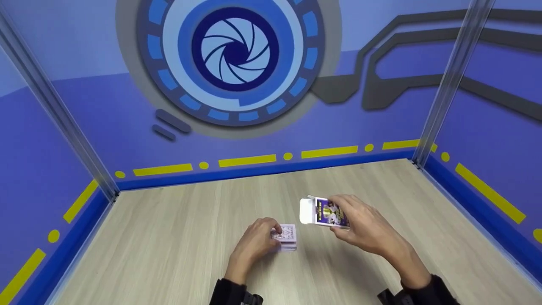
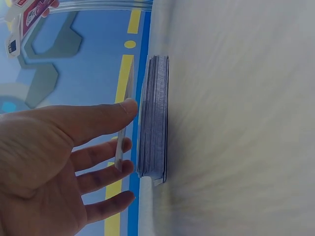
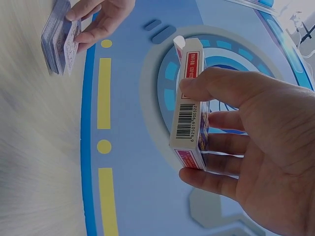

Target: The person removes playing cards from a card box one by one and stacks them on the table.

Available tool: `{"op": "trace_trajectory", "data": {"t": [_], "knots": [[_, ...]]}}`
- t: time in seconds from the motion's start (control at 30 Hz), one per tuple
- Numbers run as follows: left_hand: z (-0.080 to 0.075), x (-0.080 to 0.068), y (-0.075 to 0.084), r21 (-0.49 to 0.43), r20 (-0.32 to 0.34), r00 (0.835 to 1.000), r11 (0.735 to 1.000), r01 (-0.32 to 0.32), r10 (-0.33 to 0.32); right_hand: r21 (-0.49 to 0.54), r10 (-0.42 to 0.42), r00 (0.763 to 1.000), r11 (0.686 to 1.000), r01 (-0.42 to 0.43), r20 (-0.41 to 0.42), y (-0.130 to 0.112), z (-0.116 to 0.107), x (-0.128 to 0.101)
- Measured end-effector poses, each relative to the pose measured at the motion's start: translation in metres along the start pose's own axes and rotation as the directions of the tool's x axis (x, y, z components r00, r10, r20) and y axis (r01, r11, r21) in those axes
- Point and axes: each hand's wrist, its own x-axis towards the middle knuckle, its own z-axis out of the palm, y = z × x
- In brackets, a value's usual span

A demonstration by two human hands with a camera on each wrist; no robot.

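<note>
Left hand [image 1: 254, 243] lifting top card [image 2: 124, 123] off deck [image 2: 155, 118]; barcode [image 3: 186, 119] on box [image 3: 189, 105]

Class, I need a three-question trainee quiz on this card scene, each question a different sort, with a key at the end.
1. True or false: the right hand holds the card box above the table.
2. Which does the left hand touch? A) the box B) the deck C) the wall
3. Fill in: the box flap at its left end is ____.

Key: 1 true; 2 B; 3 open. In the left wrist view the thumb and fingers lift one card a little off the deck, which lies on the table.
</note>
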Motion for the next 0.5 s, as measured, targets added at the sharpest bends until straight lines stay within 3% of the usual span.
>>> {"op": "trace_trajectory", "data": {"t": [0.5], "knots": [[0.0056, 0.0008, -0.0023, -0.04, 0.088, 0.994, 0.997, 0.07, -0.066, 0.011, 0.013, 1.0, 1.0, -0.013, 0.004, 0.0005, -0.0004, 0.0002]]}}
